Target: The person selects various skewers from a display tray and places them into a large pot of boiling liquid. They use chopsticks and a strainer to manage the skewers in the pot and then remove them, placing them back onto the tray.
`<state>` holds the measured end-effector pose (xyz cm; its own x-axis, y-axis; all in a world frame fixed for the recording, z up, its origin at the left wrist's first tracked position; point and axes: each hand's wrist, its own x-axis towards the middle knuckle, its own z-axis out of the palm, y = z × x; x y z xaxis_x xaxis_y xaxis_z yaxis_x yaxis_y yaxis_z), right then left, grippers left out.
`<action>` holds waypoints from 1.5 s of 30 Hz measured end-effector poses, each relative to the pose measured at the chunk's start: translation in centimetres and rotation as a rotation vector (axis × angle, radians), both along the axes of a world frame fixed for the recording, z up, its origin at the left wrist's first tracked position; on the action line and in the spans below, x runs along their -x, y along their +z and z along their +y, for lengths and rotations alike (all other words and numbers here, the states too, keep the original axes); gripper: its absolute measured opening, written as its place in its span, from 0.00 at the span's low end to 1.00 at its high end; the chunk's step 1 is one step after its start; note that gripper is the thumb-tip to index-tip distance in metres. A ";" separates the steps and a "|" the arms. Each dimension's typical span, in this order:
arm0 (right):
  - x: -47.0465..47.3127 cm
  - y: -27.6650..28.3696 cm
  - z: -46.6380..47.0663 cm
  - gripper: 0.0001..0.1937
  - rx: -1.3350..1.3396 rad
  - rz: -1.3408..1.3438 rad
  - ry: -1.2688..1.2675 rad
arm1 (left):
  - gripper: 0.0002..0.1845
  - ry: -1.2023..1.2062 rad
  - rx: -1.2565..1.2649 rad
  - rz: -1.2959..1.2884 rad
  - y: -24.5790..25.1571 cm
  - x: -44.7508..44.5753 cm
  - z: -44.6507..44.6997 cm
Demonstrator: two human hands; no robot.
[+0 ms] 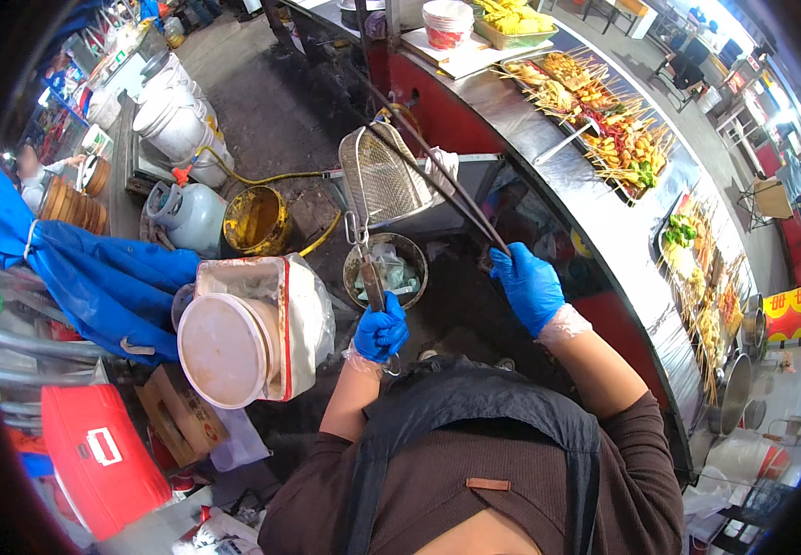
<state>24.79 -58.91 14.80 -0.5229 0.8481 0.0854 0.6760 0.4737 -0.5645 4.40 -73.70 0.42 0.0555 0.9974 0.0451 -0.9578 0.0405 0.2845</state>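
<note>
My left hand (381,331), in a blue glove, grips the handle of a wire-mesh fry basket (379,173). The basket hangs out in front of me, and I see no food in its mesh. In my right hand (529,286), gloved alike, is a pair of very long dark chopsticks (456,198). They reach forward and left, crossing over the basket's right side in the picture. Part of a white cloth (444,165) shows behind the sticks. Below the basket stands a round bin (417,274) with plastic bags inside.
A curved steel counter (546,149) on the right carries trays of skewers (594,125). On the left are a gas cylinder (188,215), a yellow-stained bucket (256,220), a foam box (303,326), a white tub (223,350) and a red cooler (102,458). A yellow hose (268,179) crosses the floor.
</note>
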 end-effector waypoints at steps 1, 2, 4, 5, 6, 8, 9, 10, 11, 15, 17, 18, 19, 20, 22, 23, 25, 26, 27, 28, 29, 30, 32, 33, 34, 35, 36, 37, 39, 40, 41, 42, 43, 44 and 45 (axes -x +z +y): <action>0.0 0.4 -0.1 0.15 -0.032 0.098 -0.018 | 0.03 0.009 -0.010 -0.027 0.4 0.1 0.0; 0.0 0.2 -0.3 0.13 -0.060 0.203 -0.020 | 0.03 0.018 -0.021 -0.053 0.9 0.2 -0.1; -0.3 -0.3 -1.3 0.13 -0.083 0.212 0.047 | 0.04 0.032 -0.074 -0.102 0.8 0.4 -0.1; -0.4 -0.5 -1.6 0.12 -0.094 0.216 0.080 | 0.04 0.021 -0.101 -0.125 0.8 0.4 0.0; -0.3 -1.6 -1.6 0.12 -0.144 0.037 0.158 | 0.04 0.007 -0.129 -0.149 1.0 0.3 0.3; -0.3 -2.6 -1.6 0.14 0.017 -0.357 0.217 | 0.04 0.014 -0.133 -0.195 1.3 0.0 0.5; -0.4 -2.6 -2.1 0.14 0.031 -0.363 0.239 | 0.04 0.027 -0.118 -0.167 1.0 0.1 0.4; -0.7 -2.0 -3.2 0.14 -0.013 -0.223 0.240 | 0.03 0.039 -0.103 -0.139 0.7 0.2 0.3; -0.6 -1.6 -3.1 0.14 -0.034 -0.161 0.250 | 0.03 0.051 -0.087 -0.112 0.3 0.3 0.3; -1.0 -2.7 -3.0 0.13 0.074 -0.173 0.235 | 0.02 0.017 -0.144 -0.173 0.6 0.1 0.6; -1.6 -3.9 -2.2 0.13 0.159 -0.389 0.204 | 0.02 -0.025 -0.138 -0.256 1.4 -0.4 1.0; -2.0 -3.5 -2.9 0.11 0.139 -0.373 0.186 | 0.03 -0.034 -0.116 -0.241 1.2 -0.4 0.6; -2.5 -3.5 -3.1 0.11 0.123 -0.265 0.151 | 0.03 -0.023 -0.115 -0.204 1.0 -0.3 0.6; -3.2 -3.5 -3.0 0.11 0.107 -0.157 0.116 | 0.04 -0.014 -0.115 -0.168 0.9 -0.1 0.6; -5.6 -4.3 -3.0 0.11 0.099 0.081 0.061 | 0.06 0.021 -0.062 -0.093 1.7 -0.5 0.8; -6.6 -4.5 -3.1 0.10 0.103 0.142 -0.004 | 0.06 0.079 0.052 0.043 2.1 -0.8 1.0; -8.8 -4.2 -3.6 0.08 0.266 0.282 -0.115 | 0.06 0.184 0.272 0.327 4.9 -2.1 2.1; -9.7 -4.1 -3.9 0.09 0.285 0.363 -0.162 | 0.07 0.236 0.453 0.548 6.5 -3.1 2.7; -10.8 -4.0 -4.2 0.10 0.297 0.448 -0.213 | 0.08 0.231 0.457 0.669 8.2 -4.3 3.4; -11.9 -3.9 -4.5 0.12 0.307 0.533 -0.261 | 0.09 0.229 0.458 0.791 9.8 -5.7 4.1; -13.4 -3.8 -4.9 0.13 0.312 0.548 -0.306 | 0.09 0.224 0.453 0.914 10.6 -6.9 4.7; -15.0 -3.5 -5.2 0.14 0.314 0.567 -0.346 | 0.16 0.176 0.342 0.995 10.6 -7.8 5.0; -18.3 -3.4 -6.1 0.15 0.329 0.640 -0.460 | 0.19 0.090 0.261 0.933 12.1 -11.7 6.1; -20.0 -3.2 -6.7 0.15 0.343 0.702 -0.478 | 0.21 0.043 0.217 0.901 12.7 -13.8 6.8; -22.0 -2.8 -7.4 0.15 0.350 0.761 -0.500 | 0.24 -0.027 0.160 0.925 12.9 -16.0 7.6; -23.9 -2.3 -8.1 0.15 0.353 0.820 -0.524 | 0.24 -0.089 0.123 0.908 13.5 -18.4 8.5; -25.4 -1.9 -8.7 0.14 0.390 0.865 -0.622 | 0.24 -0.156 0.085 0.890 14.3 -21.2 9.3; -27.4 -1.2 -9.4 0.14 0.382 0.859 -0.646 | 0.23 -0.227 0.047 0.867 15.0 -24.2 9.9; -32.2 -1.8 -10.6 0.08 0.282 0.743 -0.561 | 0.26 -0.322 -0.095 0.865 15.9 -31.3 11.1; -34.6 -1.7 -11.3 0.08 0.274 0.763 -0.555 | 0.29 -0.366 -0.165 0.876 15.8 -35.2 11.6; -36.1 -0.5 -11.9 0.08 0.344 0.965 -0.596 | 0.33 -0.416 -0.234 0.887 15.7 -39.5 11.9; -38.0 1.1 -12.2 0.10 0.384 0.935 -0.603 | 0.33 -0.394 -0.402 0.939 15.2 -42.9 12.1; -39.8 2.8 -12.3 0.12 0.430 0.913 -0.613 | 0.33 -0.445 -0.450 0.995 15.4 -46.0 12.2; -42.0 4.5 -12.5 0.14 0.279 0.744 -0.640 | 0.32 -0.464 -0.424 0.947 16.4 -49.4 11.7; -44.1 5.5 -12.6 0.17 0.140 0.568 -0.657 | 0.31 -0.475 -0.395 0.908 17.3 -52.4 11.2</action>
<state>68.88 -71.50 20.32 0.1650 0.9846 0.0573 0.3871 -0.0113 -0.9220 56.84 -62.48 17.77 0.6046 0.7896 0.1048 -0.2962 0.1007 0.9498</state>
